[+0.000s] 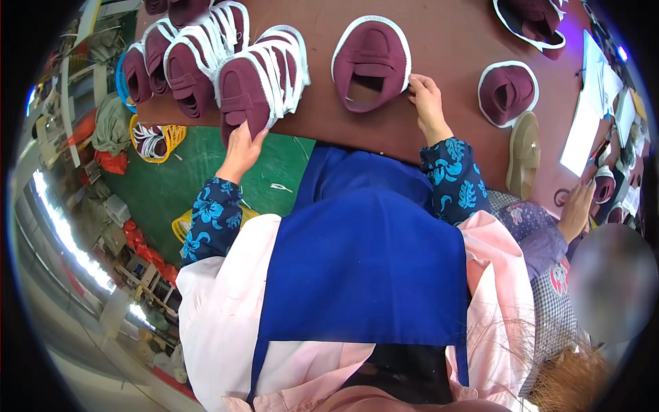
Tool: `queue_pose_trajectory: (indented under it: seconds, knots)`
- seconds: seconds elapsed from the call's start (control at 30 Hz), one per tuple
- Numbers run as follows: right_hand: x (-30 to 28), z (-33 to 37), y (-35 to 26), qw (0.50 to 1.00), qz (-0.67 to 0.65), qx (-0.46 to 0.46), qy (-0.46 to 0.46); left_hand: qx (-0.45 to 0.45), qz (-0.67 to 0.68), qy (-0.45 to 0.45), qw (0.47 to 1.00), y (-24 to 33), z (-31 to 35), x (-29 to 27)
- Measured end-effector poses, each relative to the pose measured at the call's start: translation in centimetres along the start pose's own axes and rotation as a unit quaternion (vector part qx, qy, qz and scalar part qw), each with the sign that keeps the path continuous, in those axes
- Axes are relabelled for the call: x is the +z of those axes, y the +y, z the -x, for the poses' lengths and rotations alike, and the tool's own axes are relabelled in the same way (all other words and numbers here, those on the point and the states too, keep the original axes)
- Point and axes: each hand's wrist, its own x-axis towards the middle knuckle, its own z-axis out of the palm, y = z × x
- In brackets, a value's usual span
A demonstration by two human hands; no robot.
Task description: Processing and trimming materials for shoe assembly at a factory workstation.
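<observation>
Left hand (pixel 241 150) grips a maroon loafer (pixel 241 89) at the table (pixel 318 113) edge; right hand (pixel 427 101) touches the lone loafer (pixel 374 47), can't tell if pinching. Positioning step, I reckon; next needs a steady grip.

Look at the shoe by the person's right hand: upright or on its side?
Upright: the shoe rests on the table, opening facing up, with the right hand at its edge.
</observation>
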Motion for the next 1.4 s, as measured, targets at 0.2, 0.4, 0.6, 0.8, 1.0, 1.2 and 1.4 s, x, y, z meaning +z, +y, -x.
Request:
queue_pose_trajectory:
  seconds: [0.2, 0.4, 0.6, 0.8, 1.0, 1.2, 1.4]
  knots:
    - [0.2, 0.0, -0.9, 0.991, -0.121, 0.055, -0.03, -0.116, 0.181, 0.02, 0.976, 4.9, -1.8, 1.9]
    - [0.2, 0.2, -0.3, 0.976, -0.184, 0.032, -0.113, 0.022, -0.115, 0.094, 0.989, 5.3, -3.8, 5.2]
    - [-0.6, 1.3, -0.5, 0.976, -0.197, 0.006, -0.092, -0.114, -0.241, 0.022, 0.964, 3.5, -7.6, 1.6]
    - [-2.0, 1.9, -1.6, 0.955, 0.127, -0.227, 0.14, -0.046, -0.19, 0.007, 0.981, 12.8, -8.6, -4.4]
    - [-9.5, 2.3, -5.0, 0.737, 0.393, -0.321, 0.447, 0.22, -0.003, -0.064, 0.974, 18.7, -8.0, 8.5]
    - [-11.6, 1.7, -2.6, 0.733, 0.509, -0.338, 0.299, 0.235, -0.114, 0.067, 0.963, 16.8, -12.8, 12.1]
    - [-5.0, 7.6, -0.1, 0.74, 0.5, -0.443, 0.082, 0.212, -0.192, 0.169, 0.943, 13.9, -19.9, 5.7]
